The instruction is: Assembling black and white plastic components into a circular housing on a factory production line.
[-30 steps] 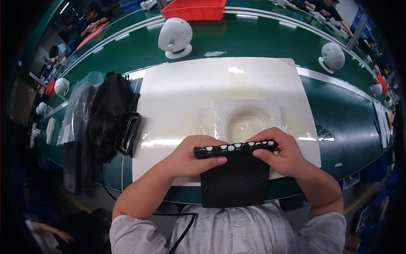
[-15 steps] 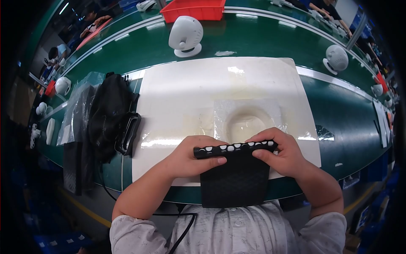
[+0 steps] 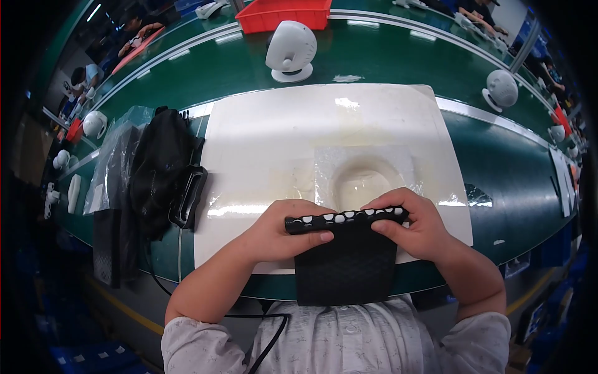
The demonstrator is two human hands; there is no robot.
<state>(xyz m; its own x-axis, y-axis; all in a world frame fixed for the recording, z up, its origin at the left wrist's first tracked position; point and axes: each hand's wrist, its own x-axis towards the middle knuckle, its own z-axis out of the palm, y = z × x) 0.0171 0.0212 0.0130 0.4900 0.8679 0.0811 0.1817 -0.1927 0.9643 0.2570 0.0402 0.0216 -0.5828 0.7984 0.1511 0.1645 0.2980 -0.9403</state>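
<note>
**Two hands grip a black perforated pad at the near edge of a white mat**

One white mat lies on the green bench, and everything else is placed from it. Two hands work at its near edge: the left hand and the right hand, both closed on one black pad with a row of pale oval holes along its top edge. The pad hangs off the mat's near edge toward the person. Left thumb and fingers pinch the top edge's left end; the right fingers curl over its right end, so the pad spans between them.

On the mat sits one clear plastic tray with a round hollow, just beyond the pad. Left of the mat lies one heap of black pouches, beside clear bags. Beyond the mat stand two white round devices, one at and one at; a red bin is cut off by the top edge.

The pad's lower edge is hidden against the shirt, and the count of pouches in the heap is hard to make out.
</note>
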